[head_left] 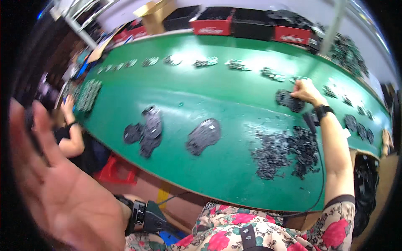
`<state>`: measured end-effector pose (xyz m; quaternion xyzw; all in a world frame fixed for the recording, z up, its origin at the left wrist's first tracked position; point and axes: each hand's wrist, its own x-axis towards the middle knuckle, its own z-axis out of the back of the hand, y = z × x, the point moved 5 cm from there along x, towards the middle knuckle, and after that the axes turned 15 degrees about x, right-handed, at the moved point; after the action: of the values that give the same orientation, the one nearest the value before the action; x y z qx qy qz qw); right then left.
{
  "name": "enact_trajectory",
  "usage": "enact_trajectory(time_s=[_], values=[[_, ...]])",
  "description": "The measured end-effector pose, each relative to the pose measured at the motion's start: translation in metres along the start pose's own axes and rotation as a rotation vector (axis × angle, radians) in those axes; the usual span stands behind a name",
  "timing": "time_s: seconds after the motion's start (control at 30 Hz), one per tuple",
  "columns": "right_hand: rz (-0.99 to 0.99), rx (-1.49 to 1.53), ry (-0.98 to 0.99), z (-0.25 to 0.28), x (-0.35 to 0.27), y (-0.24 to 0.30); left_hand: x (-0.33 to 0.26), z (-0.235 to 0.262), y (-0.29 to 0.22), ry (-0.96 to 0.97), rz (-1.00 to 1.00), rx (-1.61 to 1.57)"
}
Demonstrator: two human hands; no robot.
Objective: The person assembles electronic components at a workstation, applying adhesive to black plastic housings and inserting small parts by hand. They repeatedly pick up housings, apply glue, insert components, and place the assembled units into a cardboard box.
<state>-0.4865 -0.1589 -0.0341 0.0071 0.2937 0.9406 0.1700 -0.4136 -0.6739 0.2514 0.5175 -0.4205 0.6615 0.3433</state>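
My left hand [79, 194] is raised close to the camera at the left, palm showing and fingers apart, holding nothing. Over the far right of the green table [184, 85], my right hand [309, 93] has its fingers closed at the upper edge of a flat black plastic part [289, 101]. Just beyond that hand lies a small cluster of green-and-silver pieces [299, 79]. Nearer to me than the right hand, loose small black pieces [272, 154] lie in a spread heap, with a denser black pile [305, 151] beside it.
Black rounded parts [204, 136] and an overlapping group [151, 125] lie mid-table. Clusters of small pieces [205, 62] form a row behind. Red bins [212, 26] and black bins [252, 23] line the back. Another person's arm [72, 140] is at left; a red stool [118, 169] stands below.
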Motion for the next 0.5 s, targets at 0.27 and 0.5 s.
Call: enact_trajectory(time_s=[0.27,0.5], values=[[0.102,0.195,0.021,-0.014,0.003,0.028,-0.171,-0.049,0.062,0.866,0.361,0.381],[0.045,0.274,0.021,-0.01,-0.008,0.025,-0.22,-0.056,0.08,1.058,0.333,0.433]])
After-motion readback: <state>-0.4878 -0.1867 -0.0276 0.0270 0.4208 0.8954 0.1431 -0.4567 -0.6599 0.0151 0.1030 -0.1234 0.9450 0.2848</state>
